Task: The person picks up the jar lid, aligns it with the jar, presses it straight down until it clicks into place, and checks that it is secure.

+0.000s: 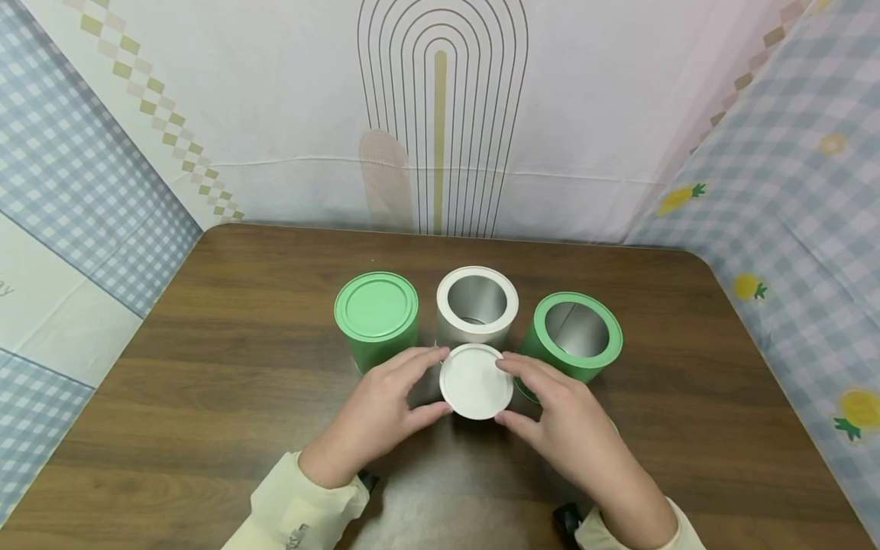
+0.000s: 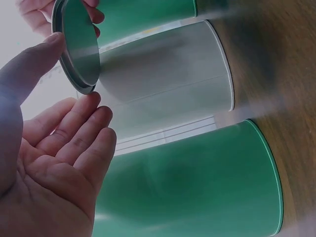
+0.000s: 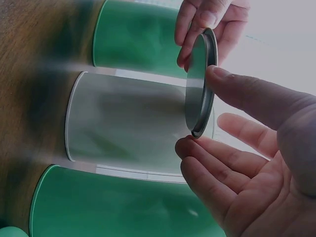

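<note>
A brown table (image 1: pixel 206 367) holds three round cans in a row – a green can (image 1: pixel 375 317) with its lid on at the left, an open white can (image 1: pixel 477 305) in the middle, an open green can (image 1: pixel 576 336) at the right. Both hands pinch a white lid (image 1: pixel 477 380) by its edge, just in front of the white can – left hand (image 1: pixel 385 409) and right hand (image 1: pixel 564 420), fingers and thumbs spread round the rim
</note>
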`<state>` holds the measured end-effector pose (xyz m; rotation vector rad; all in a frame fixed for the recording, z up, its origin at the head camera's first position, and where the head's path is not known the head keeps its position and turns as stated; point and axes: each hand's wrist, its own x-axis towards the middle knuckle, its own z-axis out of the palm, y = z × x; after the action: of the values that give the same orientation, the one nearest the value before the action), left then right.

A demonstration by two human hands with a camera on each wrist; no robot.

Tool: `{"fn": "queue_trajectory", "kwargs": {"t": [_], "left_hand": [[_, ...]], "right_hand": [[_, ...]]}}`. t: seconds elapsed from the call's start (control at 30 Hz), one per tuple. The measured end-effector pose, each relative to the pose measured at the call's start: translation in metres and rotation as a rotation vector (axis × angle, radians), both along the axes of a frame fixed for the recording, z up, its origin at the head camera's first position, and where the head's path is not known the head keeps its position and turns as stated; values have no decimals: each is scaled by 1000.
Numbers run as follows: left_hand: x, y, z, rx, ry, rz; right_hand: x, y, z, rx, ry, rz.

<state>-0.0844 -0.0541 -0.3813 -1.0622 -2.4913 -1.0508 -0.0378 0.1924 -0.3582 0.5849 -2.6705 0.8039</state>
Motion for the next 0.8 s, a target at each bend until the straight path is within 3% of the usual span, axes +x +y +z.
{"fn": "queue_trajectory", "kwargs": {"t": [0.8], "left_hand": [[0, -2, 5, 60, 38, -2]], "right_hand": [[2, -1, 4, -59, 67, -5]]}}
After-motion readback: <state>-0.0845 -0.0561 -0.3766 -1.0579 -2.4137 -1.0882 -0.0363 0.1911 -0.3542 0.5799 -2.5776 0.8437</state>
